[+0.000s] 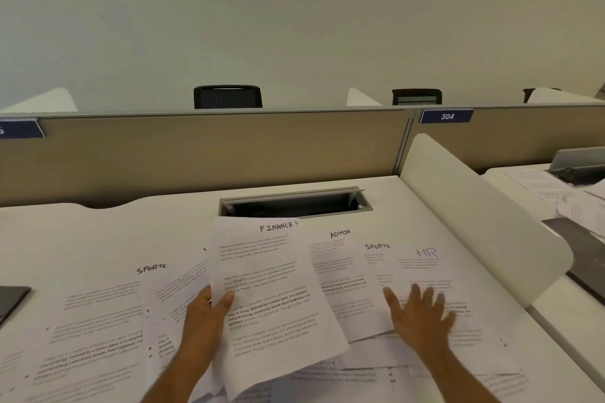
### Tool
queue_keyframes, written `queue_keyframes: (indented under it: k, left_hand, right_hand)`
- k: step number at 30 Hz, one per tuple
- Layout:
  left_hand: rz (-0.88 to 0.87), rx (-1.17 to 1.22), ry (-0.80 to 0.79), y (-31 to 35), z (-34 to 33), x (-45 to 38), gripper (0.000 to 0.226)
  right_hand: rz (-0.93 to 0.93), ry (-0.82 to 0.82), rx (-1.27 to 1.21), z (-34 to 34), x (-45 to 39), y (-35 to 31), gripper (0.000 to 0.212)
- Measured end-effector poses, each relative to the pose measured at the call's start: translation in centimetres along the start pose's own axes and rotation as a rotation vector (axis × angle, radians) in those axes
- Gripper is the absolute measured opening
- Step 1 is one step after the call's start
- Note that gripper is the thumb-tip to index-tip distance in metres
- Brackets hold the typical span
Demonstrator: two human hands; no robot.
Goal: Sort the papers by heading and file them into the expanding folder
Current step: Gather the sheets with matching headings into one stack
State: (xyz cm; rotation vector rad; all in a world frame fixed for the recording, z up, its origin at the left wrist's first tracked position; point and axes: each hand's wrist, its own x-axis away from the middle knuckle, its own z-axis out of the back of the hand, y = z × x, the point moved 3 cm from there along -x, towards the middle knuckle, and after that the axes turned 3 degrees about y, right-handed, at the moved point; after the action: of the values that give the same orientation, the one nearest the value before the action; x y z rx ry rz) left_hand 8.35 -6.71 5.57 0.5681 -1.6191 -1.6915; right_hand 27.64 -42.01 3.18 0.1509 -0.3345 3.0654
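At the far left edge a dark flat object (11, 301) is lying on the white desk (98, 225); whether it is the expanding folder cannot be told, and nothing is showing inside it. Just right of it, a sheet headed SPORTS (108, 320) is lying flat on the desk, with another printed sheet (170, 297) overlapping its right side.

The left hand (206, 314) is gripping the FINANCE sheet (271, 297) by its left edge, thumb curled over the front and fingers behind, and is holding it lifted and tilted above the spread of papers. Behind the top of that sheet, a cable tray (294, 202) is sitting recessed in the desk with its lid raised; its interior is looking dark, and any contents cannot be made out.

Further right, the ADMIN sheet (340, 268) is lying partly under the FINANCE sheet, a second SPORTS sheet (376, 258) is overlapping it, and the HR sheet (429, 268) is lying on top at the right end of the row. The right hand (422, 311) is resting on the HR sheet with fingers spread and straight, gripping nothing; it is motion-blurred.

A white curved divider (474, 212) is standing at the desk's right edge. Beyond it, on the neighbouring desk, more papers (550, 186) are lying beside a grey object (579, 163).
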Motion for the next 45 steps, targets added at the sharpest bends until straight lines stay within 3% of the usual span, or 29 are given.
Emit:
queue_keyframes:
  k: [2, 6, 11, 15, 19, 23, 31, 33, 35, 38, 40, 45]
  left_hand:
    - [-0.001, -0.005, -0.003, -0.1, -0.1, 0.0, 0.028]
    - [0.003, 0.0, -0.004, 0.0, -0.6, 0.1, 0.029]
    - [0.003, 0.026, 0.001, 0.2, -1.0, 0.1, 0.027]
    - [0.019, 0.047, 0.007, -0.1, -0.8, 0.2, 0.026]
    - [0.037, 0.065, 0.022, -0.4, -0.8, 0.4, 0.022]
    - [0.051, 0.07, 0.013, -0.8, -1.1, 0.2, 0.022]
    - [0.04, 0.077, -0.006, -0.9, -1.7, -0.1, 0.022]
    - [0.037, 0.084, -0.001, -0.9, -1.8, -0.1, 0.02]
    - [0.038, 0.083, 0.0, -0.9, -1.8, -0.3, 0.021]
    - [0.04, 0.081, -0.004, -0.8, -2.0, -0.5, 0.024]
    - [0.038, 0.076, -0.002, -0.7, -2.1, -0.5, 0.022]
    - [0.036, 0.075, -0.004, -0.5, -2.6, -0.6, 0.018]
  right_hand:
    - [-0.058, -0.1, 0.03, -1.0, 0.4, 0.8, 0.107]
    - [0.103, -0.136, -0.079, -2.5, 1.1, -1.6, 0.105]
    - [0.229, -0.03, -0.314, -1.4, 1.4, -2.8, 0.096]
    - [0.103, 0.263, -0.213, 0.3, 0.1, 1.3, 0.068]
    - [-0.07, 0.161, -0.092, 0.2, -1.6, 6.3, 0.055]
    - [-0.172, 0.074, -0.094, 0.8, -2.8, 8.7, 0.079]
    - [-0.321, -0.112, -0.07, 1.7, -3.7, 10.1, 0.153]
    - [-0.348, -0.152, -0.029, 1.6, -3.9, 10.1, 0.16]
    - [-0.302, -0.115, 0.03, 1.4, -4.3, 9.7, 0.144]
    - [-0.106, 0.068, 0.087, 0.9, -5.2, 9.4, 0.084]
    - [-0.019, 0.043, 0.064, 0.8, -5.5, 9.1, 0.07]
    - [-0.127, -0.121, 0.022, 0.9, -4.8, 8.6, 0.14]
